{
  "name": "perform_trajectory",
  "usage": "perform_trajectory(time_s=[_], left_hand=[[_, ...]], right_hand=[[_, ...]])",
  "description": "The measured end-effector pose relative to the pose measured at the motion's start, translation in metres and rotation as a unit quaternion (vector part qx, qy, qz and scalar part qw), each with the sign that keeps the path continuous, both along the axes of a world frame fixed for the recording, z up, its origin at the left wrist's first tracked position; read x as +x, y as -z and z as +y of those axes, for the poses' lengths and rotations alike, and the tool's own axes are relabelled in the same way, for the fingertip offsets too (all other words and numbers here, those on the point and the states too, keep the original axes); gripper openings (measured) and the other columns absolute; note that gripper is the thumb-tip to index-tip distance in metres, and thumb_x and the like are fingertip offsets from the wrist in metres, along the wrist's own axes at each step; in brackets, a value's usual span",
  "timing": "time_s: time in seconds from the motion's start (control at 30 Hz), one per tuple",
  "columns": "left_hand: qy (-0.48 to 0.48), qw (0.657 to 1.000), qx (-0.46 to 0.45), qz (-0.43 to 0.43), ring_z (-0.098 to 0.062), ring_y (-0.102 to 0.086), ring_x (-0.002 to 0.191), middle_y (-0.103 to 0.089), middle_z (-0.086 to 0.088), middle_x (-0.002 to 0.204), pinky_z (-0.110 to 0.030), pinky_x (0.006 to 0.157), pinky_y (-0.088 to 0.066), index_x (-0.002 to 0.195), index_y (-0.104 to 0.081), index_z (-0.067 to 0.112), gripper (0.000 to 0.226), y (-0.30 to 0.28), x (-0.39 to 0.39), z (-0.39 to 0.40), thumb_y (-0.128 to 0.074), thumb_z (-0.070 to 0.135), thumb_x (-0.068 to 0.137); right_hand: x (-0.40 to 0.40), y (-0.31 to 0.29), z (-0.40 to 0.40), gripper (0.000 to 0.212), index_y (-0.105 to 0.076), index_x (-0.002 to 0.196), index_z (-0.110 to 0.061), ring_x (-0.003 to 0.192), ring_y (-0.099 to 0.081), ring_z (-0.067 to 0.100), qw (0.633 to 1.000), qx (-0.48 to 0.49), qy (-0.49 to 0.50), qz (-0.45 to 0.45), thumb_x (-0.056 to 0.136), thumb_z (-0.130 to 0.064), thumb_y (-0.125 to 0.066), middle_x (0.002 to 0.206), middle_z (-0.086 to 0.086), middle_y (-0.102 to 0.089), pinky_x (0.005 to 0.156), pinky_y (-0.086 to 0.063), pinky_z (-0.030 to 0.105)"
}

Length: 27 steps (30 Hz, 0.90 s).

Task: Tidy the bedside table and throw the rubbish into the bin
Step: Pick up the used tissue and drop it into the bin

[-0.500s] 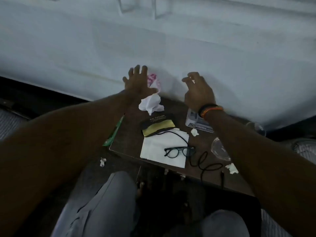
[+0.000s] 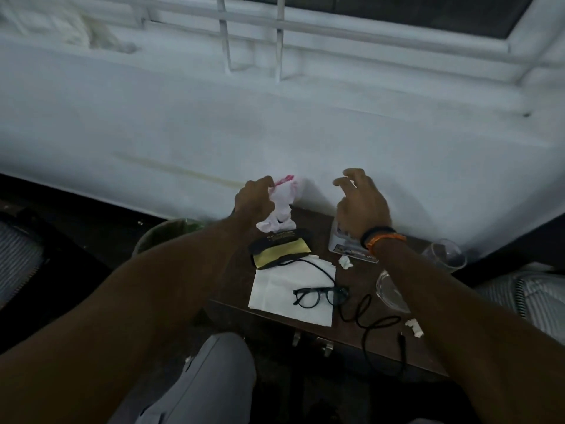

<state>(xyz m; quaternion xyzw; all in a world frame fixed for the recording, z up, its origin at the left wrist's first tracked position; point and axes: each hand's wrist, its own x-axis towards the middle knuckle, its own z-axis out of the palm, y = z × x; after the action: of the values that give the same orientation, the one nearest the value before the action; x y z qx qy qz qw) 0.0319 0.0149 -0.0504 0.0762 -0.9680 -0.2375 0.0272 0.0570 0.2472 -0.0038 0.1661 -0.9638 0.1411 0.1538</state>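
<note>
Since half a second ago the left hand (image 2: 255,200) has gone from flat and spread over the crumpled tissue (image 2: 281,206) to curled round it, pinching the top so the white wad with pink marks hangs down from the fingers, just above the far edge of the bedside table (image 2: 379,344). Right hand (image 2: 360,206) hasn't gone far, hovering with fingers loosely bent and holding nothing, right over a small white box (image 2: 339,240). Just below the left hand sits a black and yellow pouch (image 2: 279,247), then a flat white napkin (image 2: 290,289) with glasses (image 2: 321,296) on top. Off to the left of that hand's wrist, down beside the table, there's a green bin (image 2: 166,232). A black cord (image 2: 367,316) and small paper scraps (image 2: 345,261) lie under the right forearm.
</note>
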Motion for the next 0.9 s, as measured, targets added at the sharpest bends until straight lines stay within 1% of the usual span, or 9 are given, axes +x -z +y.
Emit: perform_trajectory(time_s=[0.1,0.23,0.33,0.4,0.47,0.57,0.67,0.8,0.9], left_hand=[[-0.007,0.999,0.016,0.031,-0.032,-0.06,0.106,-0.065,-0.011,0.115,-0.035,0.082,-0.048,0.119,-0.061,0.021,0.041,-0.017,0.005,-0.014,-0.056,0.003,0.082],[-0.035,0.996,0.018,0.078,-0.034,-0.063,0.105,-0.069,-0.01,0.113,-0.037,0.084,-0.052,0.114,-0.066,0.02,0.04,-0.039,0.011,-0.043,-0.053,0.005,0.08],[-0.057,0.993,0.036,0.094,-0.034,-0.063,0.108,-0.07,-0.008,0.117,-0.04,0.09,-0.054,0.118,-0.066,0.022,0.043,-0.048,0.017,-0.071,-0.057,0.007,0.078],[-0.074,0.991,0.041,0.104,-0.032,-0.064,0.106,-0.071,-0.007,0.114,-0.041,0.088,-0.056,0.116,-0.067,0.023,0.042,-0.052,0.023,-0.093,-0.058,0.01,0.076],[-0.089,0.99,0.038,0.107,-0.033,-0.064,0.102,-0.071,-0.007,0.109,-0.04,0.083,-0.055,0.111,-0.068,0.022,0.039,-0.055,0.031,-0.117,-0.058,0.01,0.075],[-0.105,0.989,0.029,0.102,-0.035,-0.064,0.097,-0.072,-0.008,0.101,-0.04,0.078,-0.053,0.101,-0.069,0.018,0.032,-0.056,0.045,-0.153,-0.059,0.007,0.073],[-0.122,0.99,0.018,0.075,-0.034,-0.063,0.093,-0.071,-0.009,0.093,-0.035,0.074,-0.051,0.091,-0.068,0.014,0.023,-0.046,0.058,-0.185,-0.06,0.004,0.072],[-0.147,0.988,0.021,0.039,-0.035,-0.064,0.09,-0.07,-0.011,0.09,-0.038,0.074,-0.055,0.087,-0.067,0.012,0.023,-0.015,0.074,-0.222,-0.059,0.002,0.069],[-0.151,0.988,0.021,0.009,-0.038,-0.065,0.086,-0.07,-0.013,0.087,-0.038,0.07,-0.055,0.084,-0.066,0.01,0.019,0.011,0.083,-0.236,-0.059,0.002,0.068]], right_hand=[[0.007,-0.013,0.002,0.043,-0.065,0.115,-0.008,0.116,-0.054,0.035,1.0,-0.001,0.008,0.013,0.074,0.002,-0.058,0.136,0.013,-0.051,0.074,-0.056,0.046],[0.016,-0.024,-0.015,0.041,-0.065,0.113,-0.01,0.115,-0.055,0.032,1.0,-0.009,0.0,0.023,0.074,0.002,-0.058,0.134,0.01,-0.052,0.073,-0.056,0.044],[0.021,-0.027,-0.036,0.041,-0.065,0.112,-0.011,0.115,-0.055,0.031,1.0,-0.004,-0.019,0.023,0.075,0.002,-0.057,0.133,0.009,-0.052,0.073,-0.056,0.043],[0.023,-0.028,-0.053,0.04,-0.066,0.113,-0.011,0.115,-0.055,0.03,0.999,-0.004,-0.03,0.021,0.076,0.002,-0.057,0.133,0.008,-0.052,0.074,-0.056,0.043],[0.023,-0.028,-0.074,0.04,-0.066,0.114,-0.012,0.116,-0.055,0.029,0.999,-0.01,-0.038,0.017,0.077,0.002,-0.057,0.133,0.007,-0.052,0.077,-0.056,0.042],[0.023,-0.024,-0.107,0.04,-0.066,0.114,-0.012,0.114,-0.056,0.027,0.998,-0.018,-0.057,0.01,0.078,0.003,-0.056,0.13,0.006,-0.054,0.079,-0.054,0.039],[0.023,-0.014,-0.138,0.038,-0.067,0.112,-0.01,0.108,-0.058,0.027,0.996,-0.021,-0.084,0.002,0.078,0.004,-0.056,0.125,0.006,-0.056,0.078,-0.053,0.036],[0.02,0.008,-0.179,0.034,-0.067,0.11,-0.009,0.102,-0.059,0.027,0.992,-0.008,-0.126,-0.025,0.079,0.0,-0.056,0.122,0.007,-0.055,0.078,-0.053,0.035],[0.018,0.028,-0.2,0.032,-0.066,0.109,-0.008,0.1,-0.058,0.029,0.987,-0.004,-0.148,-0.053,0.08,-0.001,-0.054,0.121,0.008,-0.055,0.079,-0.051,0.035]])
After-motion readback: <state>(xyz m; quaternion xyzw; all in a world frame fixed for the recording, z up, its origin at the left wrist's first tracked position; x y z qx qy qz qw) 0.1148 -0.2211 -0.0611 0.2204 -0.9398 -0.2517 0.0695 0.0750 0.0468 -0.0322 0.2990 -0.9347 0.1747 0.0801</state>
